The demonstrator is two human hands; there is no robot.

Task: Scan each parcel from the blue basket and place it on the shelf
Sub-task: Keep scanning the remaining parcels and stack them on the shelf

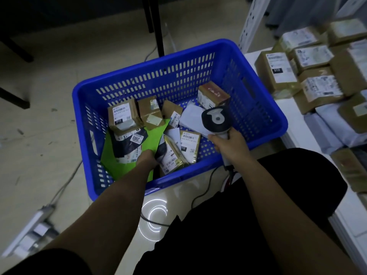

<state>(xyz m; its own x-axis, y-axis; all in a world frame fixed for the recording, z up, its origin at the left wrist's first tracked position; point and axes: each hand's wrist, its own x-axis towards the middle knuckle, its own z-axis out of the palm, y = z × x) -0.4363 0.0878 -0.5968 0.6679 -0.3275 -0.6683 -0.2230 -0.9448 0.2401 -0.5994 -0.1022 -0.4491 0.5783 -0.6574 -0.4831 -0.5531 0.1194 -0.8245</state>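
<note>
You look down into a blue basket of rigid plastic, rectangular, with slotted walls and a perforated floor, sitting on a pale, glossy tiled floor. Inside lies a loose heap of parcels: small brown cardboard boxes sealed with shiny tape and carrying white barcode labels, a flat bright green mailer, a dark glossy poly bag with a white sticker reading 2003, a gold-toned padded pack, and a white soft mailer.

Your left hand reaches down into the near left part of the basket, on top of the green mailer and between the dark bag and the gold pack. Its fingers are hidden among the parcels, so I cannot tell whether it grips anything.

Your right hand holds a handheld barcode scanner by its pale handle, fingers wrapped round it. The scanner's rounded dark head hovers over the basket's right side, above the white mailer, and a dark cable trails from the handle to the floor.

To your right, a white metal shelf carries taped cardboard boxes with labels and grey soft mailers.
</note>
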